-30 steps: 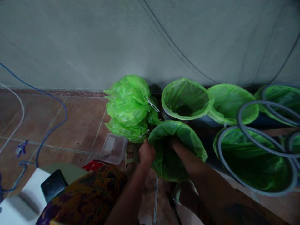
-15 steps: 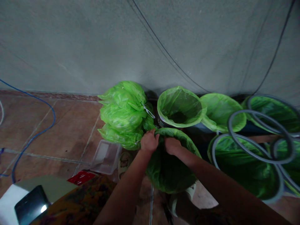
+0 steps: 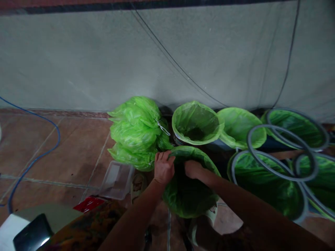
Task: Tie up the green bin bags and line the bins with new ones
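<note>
Fingers, left hand: fingers [image 3: 162, 156] of the left hand [image 3: 163, 169] are curled over the far left rim of the green bag [image 3: 187, 195], thumb side towards the opening, pinching the plastic.
Fingers, right hand: the right hand [image 3: 193, 169] rests on the same rim, just beside the left; its fingers bend down into the mouth and are hidden, so I cannot tell whether they grip.
Green bag: open-mouthed and lining a round container on the floor directly in front of the person, between both forearms, its rim folded outward.
Tied bags [image 3: 136, 134]: a heap of bulging green bags knotted with white string, touching the held bag's left side and leaning on the wall [image 3: 78, 62].
Lined bucket [image 3: 196, 122]: stands just behind the held bag, by the wall, with dark contents at the bottom.
Other lined buckets: one [image 3: 242, 127] further right along the wall, another [image 3: 264, 183] to the right of the held bag.
Grey hoops [image 3: 280, 153]: overlapping rings lying across the right-hand buckets.
Clear tub [image 3: 116, 179]: on the tiled floor [image 3: 65, 150], below the tied bags.
Blue cable [image 3: 36, 155]: loops over the floor at left, well apart from the hands.
</note>
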Action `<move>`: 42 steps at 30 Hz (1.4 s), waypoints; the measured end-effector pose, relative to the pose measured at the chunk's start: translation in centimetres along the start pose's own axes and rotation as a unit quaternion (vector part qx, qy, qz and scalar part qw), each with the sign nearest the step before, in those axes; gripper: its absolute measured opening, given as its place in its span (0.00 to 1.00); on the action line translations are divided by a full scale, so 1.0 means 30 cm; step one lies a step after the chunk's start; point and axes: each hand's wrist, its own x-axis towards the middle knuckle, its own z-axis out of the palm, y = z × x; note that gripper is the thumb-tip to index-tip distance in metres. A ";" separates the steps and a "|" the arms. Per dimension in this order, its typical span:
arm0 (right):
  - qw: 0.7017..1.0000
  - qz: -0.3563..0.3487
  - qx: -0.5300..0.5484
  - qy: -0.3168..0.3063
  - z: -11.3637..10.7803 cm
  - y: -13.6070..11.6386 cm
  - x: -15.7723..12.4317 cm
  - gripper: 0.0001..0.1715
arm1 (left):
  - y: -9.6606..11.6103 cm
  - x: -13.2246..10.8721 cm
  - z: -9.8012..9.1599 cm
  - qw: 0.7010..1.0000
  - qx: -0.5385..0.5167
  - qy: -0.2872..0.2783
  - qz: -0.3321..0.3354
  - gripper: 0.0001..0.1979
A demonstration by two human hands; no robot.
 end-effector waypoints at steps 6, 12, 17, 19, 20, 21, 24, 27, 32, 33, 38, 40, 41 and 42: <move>0.979 0.049 -0.113 0.160 -0.184 0.052 -0.026 0.24 | -0.008 0.113 -0.033 0.971 -0.092 0.039 -0.219 0.21; 0.988 0.021 -0.086 0.130 -0.117 0.152 0.023 0.20 | -0.030 0.188 -0.014 0.960 -0.058 -0.205 -0.179 0.24; 0.994 0.003 -0.074 0.081 -0.088 0.206 0.039 0.16 | -0.067 0.150 0.006 0.980 -0.030 -0.190 -0.061 0.17; 0.995 0.009 -0.070 0.070 -0.097 0.215 0.040 0.15 | -0.069 0.153 0.007 0.978 -0.013 -0.203 -0.041 0.16; 0.995 0.017 -0.066 0.066 -0.098 0.214 0.038 0.15 | -0.066 0.158 0.005 0.977 -0.003 -0.212 -0.039 0.15; 0.996 0.028 -0.059 0.065 -0.095 0.211 0.032 0.15 | -0.061 0.163 0.002 0.975 0.005 -0.219 -0.042 0.15; 0.992 0.098 -0.028 0.071 -0.047 0.189 -0.021 0.16 | -0.052 0.170 -0.017 0.973 0.013 -0.213 -0.087 0.23; 0.980 0.178 0.037 0.079 0.040 0.172 -0.118 0.19 | -0.070 0.157 -0.045 0.971 0.002 -0.185 -0.153 0.40; 0.968 0.175 0.108 0.141 0.075 0.177 -0.203 0.35 | -0.108 0.125 -0.060 0.966 -0.072 -0.185 -0.165 0.38; 0.967 0.161 0.106 0.169 0.053 0.175 -0.190 0.35 | -0.109 0.122 -0.055 0.965 -0.080 -0.191 -0.160 0.34; 0.975 0.076 0.140 0.156 -0.057 0.111 -0.047 0.27 | -0.098 0.103 -0.024 0.967 -0.097 -0.173 -0.157 0.17; 0.982 0.042 0.145 0.114 -0.058 0.082 -0.010 0.26 | -0.100 0.090 -0.018 0.971 -0.122 -0.138 -0.151 0.15; 0.985 0.027 0.142 0.098 -0.048 0.073 -0.002 0.26 | -0.104 0.082 -0.016 0.973 -0.135 -0.118 -0.143 0.15; 0.987 0.015 0.135 0.089 -0.034 0.071 0.000 0.25 | -0.108 0.074 -0.016 0.975 -0.146 -0.098 -0.133 0.14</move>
